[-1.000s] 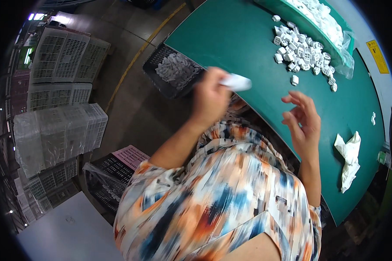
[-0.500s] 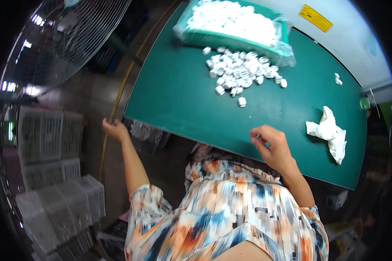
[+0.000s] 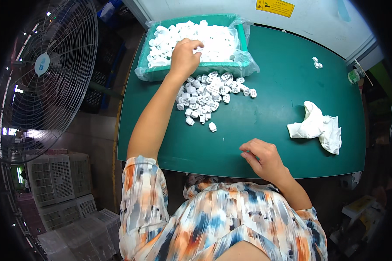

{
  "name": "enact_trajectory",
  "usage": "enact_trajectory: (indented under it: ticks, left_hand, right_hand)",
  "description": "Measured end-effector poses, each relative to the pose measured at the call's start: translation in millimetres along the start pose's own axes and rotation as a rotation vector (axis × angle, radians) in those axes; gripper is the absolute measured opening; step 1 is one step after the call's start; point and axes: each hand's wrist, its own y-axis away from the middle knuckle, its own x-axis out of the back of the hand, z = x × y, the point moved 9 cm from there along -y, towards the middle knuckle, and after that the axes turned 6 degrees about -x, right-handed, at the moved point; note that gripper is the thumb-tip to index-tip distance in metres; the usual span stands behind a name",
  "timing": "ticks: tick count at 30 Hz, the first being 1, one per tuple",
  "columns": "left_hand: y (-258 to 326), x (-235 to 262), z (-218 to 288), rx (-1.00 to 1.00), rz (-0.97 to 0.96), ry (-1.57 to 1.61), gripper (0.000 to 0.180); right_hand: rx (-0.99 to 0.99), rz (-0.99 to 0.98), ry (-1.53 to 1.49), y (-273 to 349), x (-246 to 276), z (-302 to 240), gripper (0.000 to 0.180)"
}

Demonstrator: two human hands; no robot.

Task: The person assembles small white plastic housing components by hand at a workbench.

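My left hand (image 3: 186, 57) is over the near side of a green bin (image 3: 204, 66) full of small white plastic parts (image 3: 189, 35). Its fingers bend forward with a gap between them and the thumb, and no part shows in that gap. Low above the table's front edge, my right hand (image 3: 262, 160) has its fingers curled toward the thumb. Whatever they may hold is hidden. In front of the bin lies a loose pile of small white blocks (image 3: 207, 93) with dark openings. One single block (image 3: 212, 126) sits apart on the pile's near side.
Clear plastic film (image 3: 248, 65) lines the bin and hangs over its rim. White gloves or cloth (image 3: 313, 124) lie on the right of the green table (image 3: 265, 117). A few white pieces (image 3: 317, 63) are at the far right. A large fan (image 3: 52, 65) and stacked crates (image 3: 59, 178) stand left.
My left hand has swung from beside the table's left edge up over the bin. My right hand stays near the front edge. The view has turned, so the bin appears further left.
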Motion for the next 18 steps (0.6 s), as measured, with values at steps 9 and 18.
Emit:
enact_trajectory:
  ticks: [9, 18]
  left_hand:
    - [-31, -40, 10, -0.227, -0.165, -0.093, 0.020]
    - [72, 64, 74, -0.037, 0.483, 1.142, 0.016]
  right_hand:
    - [-0.032, 0.085, -0.027, 7, 25, 17, 0.009]
    - [-0.051, 0.053, -0.051, 6, 21, 21, 0.009]
